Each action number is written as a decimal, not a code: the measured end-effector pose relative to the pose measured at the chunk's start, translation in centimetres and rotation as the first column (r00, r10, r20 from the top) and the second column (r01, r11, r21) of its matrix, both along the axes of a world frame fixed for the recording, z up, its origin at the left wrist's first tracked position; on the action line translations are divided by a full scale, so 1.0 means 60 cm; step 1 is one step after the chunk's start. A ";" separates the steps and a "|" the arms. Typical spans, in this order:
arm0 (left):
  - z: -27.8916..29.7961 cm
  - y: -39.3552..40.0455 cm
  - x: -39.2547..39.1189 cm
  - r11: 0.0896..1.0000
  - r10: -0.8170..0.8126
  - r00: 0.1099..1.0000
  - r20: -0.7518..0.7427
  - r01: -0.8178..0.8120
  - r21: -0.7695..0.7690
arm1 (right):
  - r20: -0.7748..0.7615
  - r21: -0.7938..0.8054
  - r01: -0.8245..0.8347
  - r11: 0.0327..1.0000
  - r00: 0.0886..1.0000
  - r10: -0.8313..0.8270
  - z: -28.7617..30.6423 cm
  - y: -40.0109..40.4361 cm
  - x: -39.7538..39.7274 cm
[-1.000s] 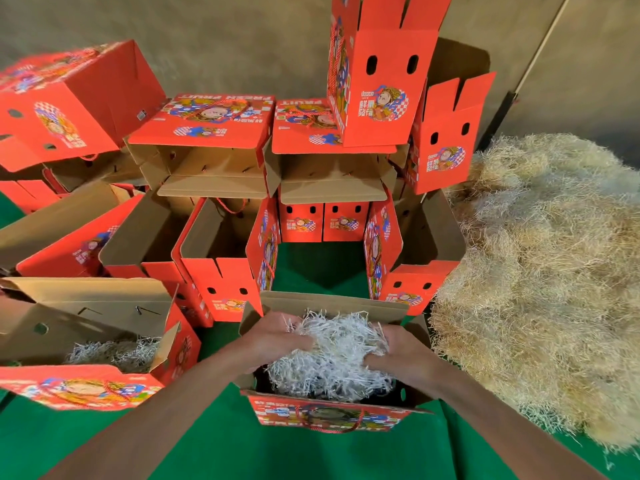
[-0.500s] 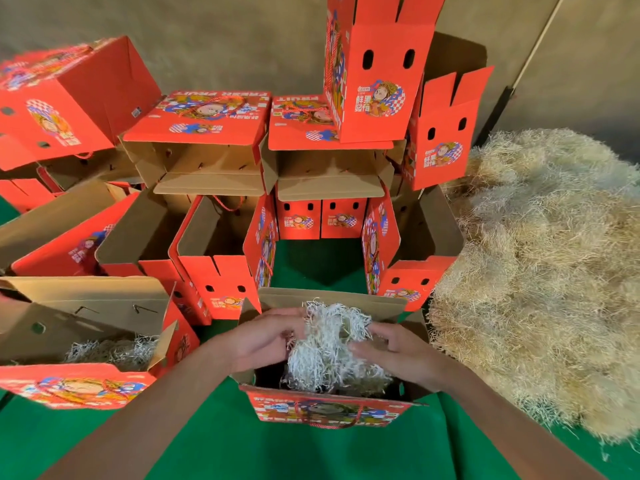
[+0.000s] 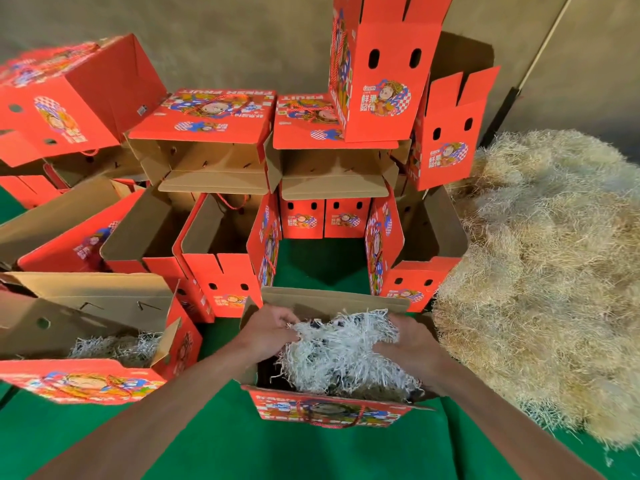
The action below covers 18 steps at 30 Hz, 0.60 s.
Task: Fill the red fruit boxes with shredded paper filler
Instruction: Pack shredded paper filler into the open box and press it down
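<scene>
Half a second ago I had the wad of shredded paper (image 3: 341,351) squeezed tall between my palms; now I've drawn it out sideways, so it spreads across the mouth of the open box (image 3: 325,408) right in front of me. My left hand (image 3: 268,332) has its fingers curled into the clump at its 10 o'clock edge, and my right hand (image 3: 410,344) grips the 3 o'clock side, fingers buried in the strands. I judge the filler is loosening to bed evenly instead of sitting as a lump. At 9 o'clock a filled box (image 3: 104,344) already holds paper, the empty boxes (image 3: 221,258) wait at 12, and the big heap of filler (image 3: 540,271) lies at 2 o'clock on the green floor covering (image 3: 214,441).
</scene>
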<state>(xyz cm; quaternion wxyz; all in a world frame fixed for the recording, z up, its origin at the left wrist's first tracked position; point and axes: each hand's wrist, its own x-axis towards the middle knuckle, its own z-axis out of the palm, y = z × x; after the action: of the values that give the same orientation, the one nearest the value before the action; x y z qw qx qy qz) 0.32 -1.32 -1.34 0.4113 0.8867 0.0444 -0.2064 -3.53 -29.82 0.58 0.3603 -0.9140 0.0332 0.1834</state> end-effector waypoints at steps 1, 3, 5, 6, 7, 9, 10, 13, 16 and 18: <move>-0.002 0.007 0.000 0.998 0.001 0.999 0.035 -0.003 0.068 | 0.050 -0.053 -0.028 0.998 0.998 0.031 -0.001 -0.006 -0.001; -0.003 0.013 0.001 0.991 0.003 0.997 0.078 -0.013 0.136 | 0.080 -0.079 -0.047 0.996 0.995 0.054 -0.002 -0.015 -0.002; -0.003 0.009 0.002 0.994 -0.040 0.999 0.024 0.037 0.103 | 0.043 0.005 -0.019 1.000 0.999 0.019 -0.002 -0.016 -0.003; -0.001 0.004 0.002 0.998 -0.058 0.997 -0.041 0.059 0.038 | 0.018 0.063 0.000 0.998 1.000 -0.001 0.001 -0.013 -0.003; 0.003 -0.002 0.000 0.997 -0.066 0.991 -0.116 0.061 -0.040 | -0.013 0.121 0.026 0.992 1.000 -0.025 0.004 -0.007 -0.003; 0.014 -0.009 -0.003 0.993 -0.115 0.968 -0.222 0.104 -0.060 | -0.133 0.272 0.117 0.955 0.988 -0.083 0.006 0.006 -0.001; 0.019 -0.010 -0.002 0.983 -0.171 0.959 -0.226 0.180 0.019 | -0.220 0.350 0.163 0.922 0.972 -0.088 0.006 0.012 0.000; 0.030 -0.014 -0.002 0.896 -0.307 0.944 -0.120 0.329 0.298 | -0.307 0.377 0.076 0.923 0.951 0.047 0.008 0.030 0.002; 0.034 -0.029 0.009 0.891 -0.380 0.922 -0.071 0.385 0.242 | -0.287 0.394 0.036 0.918 0.954 0.086 -0.004 0.040 0.011; 0.028 -0.045 0.019 0.884 -0.441 0.879 -0.181 0.460 0.083 | -0.291 0.424 0.079 0.902 0.955 0.053 -0.007 0.050 0.018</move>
<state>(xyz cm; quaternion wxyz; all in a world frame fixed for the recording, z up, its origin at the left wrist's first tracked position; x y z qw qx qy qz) 1.45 -4.02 0.35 0.2917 0.8772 -0.1186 -0.3623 -2.43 -26.83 0.15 0.5457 -0.7735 0.0515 0.3183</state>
